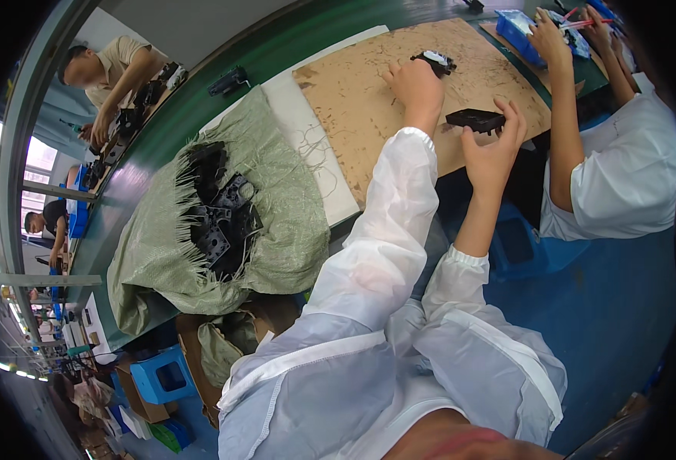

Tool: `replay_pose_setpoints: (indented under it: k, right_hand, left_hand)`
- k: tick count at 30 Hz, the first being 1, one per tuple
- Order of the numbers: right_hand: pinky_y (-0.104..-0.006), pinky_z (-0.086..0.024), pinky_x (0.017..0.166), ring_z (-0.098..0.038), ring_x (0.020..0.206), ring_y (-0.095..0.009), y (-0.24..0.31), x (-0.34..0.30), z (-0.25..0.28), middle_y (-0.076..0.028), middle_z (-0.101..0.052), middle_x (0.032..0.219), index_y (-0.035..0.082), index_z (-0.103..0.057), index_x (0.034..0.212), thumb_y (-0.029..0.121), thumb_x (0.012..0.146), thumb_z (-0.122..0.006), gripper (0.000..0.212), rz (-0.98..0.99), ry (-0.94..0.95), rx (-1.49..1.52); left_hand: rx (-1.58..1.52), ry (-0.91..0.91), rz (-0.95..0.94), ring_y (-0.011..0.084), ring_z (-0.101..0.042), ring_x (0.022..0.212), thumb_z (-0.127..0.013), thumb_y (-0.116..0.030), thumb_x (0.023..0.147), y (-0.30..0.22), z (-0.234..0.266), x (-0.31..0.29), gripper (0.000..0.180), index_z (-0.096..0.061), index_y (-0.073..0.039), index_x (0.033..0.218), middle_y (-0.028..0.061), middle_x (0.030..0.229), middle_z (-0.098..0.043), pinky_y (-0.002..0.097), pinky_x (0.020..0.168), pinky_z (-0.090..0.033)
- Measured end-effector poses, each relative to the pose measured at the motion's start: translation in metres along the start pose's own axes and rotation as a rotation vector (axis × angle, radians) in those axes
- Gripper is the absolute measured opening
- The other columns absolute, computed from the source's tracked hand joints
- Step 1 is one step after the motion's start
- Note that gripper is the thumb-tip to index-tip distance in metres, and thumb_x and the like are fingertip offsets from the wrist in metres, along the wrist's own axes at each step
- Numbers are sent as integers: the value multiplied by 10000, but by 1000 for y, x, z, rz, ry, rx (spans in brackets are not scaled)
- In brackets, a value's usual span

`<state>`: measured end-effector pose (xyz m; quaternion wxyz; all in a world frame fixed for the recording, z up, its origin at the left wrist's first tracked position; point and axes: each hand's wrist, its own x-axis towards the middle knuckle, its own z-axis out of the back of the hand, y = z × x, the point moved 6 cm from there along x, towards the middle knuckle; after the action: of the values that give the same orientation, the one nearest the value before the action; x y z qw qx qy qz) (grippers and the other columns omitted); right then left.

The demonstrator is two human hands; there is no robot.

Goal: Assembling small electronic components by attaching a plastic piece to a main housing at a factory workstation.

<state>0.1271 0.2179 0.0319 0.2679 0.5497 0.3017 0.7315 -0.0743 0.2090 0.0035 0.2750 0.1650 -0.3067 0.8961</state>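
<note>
My left hand is closed at the far side of a brown board, its fingers on a small black part with a white top. The fingertips are partly hidden behind the back of the hand. Nearer to me and further right, a flat black plastic housing with small pegs underneath sits between the thumb and fingers of my right hand. That hand holds it above the board's near edge.
A green woven sack full of black plastic parts lies open at left. Beyond it, another black part rests on the green bench. A co-worker's hand is by a blue bin at right. A blue stool stands below.
</note>
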Motion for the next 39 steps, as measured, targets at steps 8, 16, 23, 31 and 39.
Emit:
replay_pose_setpoints:
  k: [8, 16, 23, 31, 39]
  right_hand:
    - [-402, -402, 1027, -441, 1272, -375, 12, -10, -29, -193, -373, 1396, 102, -518, 1280, -18, 683, -656, 624, -17, 246, 92]
    - [-433, -351, 1036, -376, 1326, -372, 44, -25, -56, -156, -315, 1486, 145, -509, 1315, 1, 743, -542, 590, 190, 506, 29]
    - [-459, -286, 1053, -437, 1196, -340, 89, -45, -81, -135, -370, 1450, 152, -534, 1277, 5, 685, -524, 610, 402, 590, -11]
    - [-475, -281, 1083, -408, 1275, -347, 101, -52, -107, -133, -430, 1393, 142, -528, 1297, 25, 702, -562, 607, 319, 736, -34]
    - [-404, -431, 998, -546, 1153, -303, 67, -55, -118, -146, -555, 1286, 46, -489, 1341, 105, 785, -598, 570, 100, 675, 341]
  left_hand:
    - [-11, -430, -202, 356, -491, 980, -657, -184, 816, 16, 118, -40, 163, -703, -28, 829, 137, 899, -628, 512, 869, -348]
    - [-748, -392, 93, 181, -499, 800, -664, -213, 912, 113, 174, -89, 203, -605, -20, 887, 52, 865, -579, 326, 714, -429]
    - [-1558, -373, 307, 107, -565, 707, -501, -329, 1023, 150, 157, -102, 317, -556, -29, 936, 32, 821, -603, 264, 652, -481]
    - [-1747, -254, 324, 139, -596, 708, -420, -343, 1042, 162, 153, -105, 372, -567, -21, 926, 66, 817, -621, 275, 653, -499]
    - [-1834, -237, 235, 136, -589, 708, -414, -324, 1046, 158, 159, -105, 350, -554, -27, 923, 63, 820, -613, 269, 648, -496]
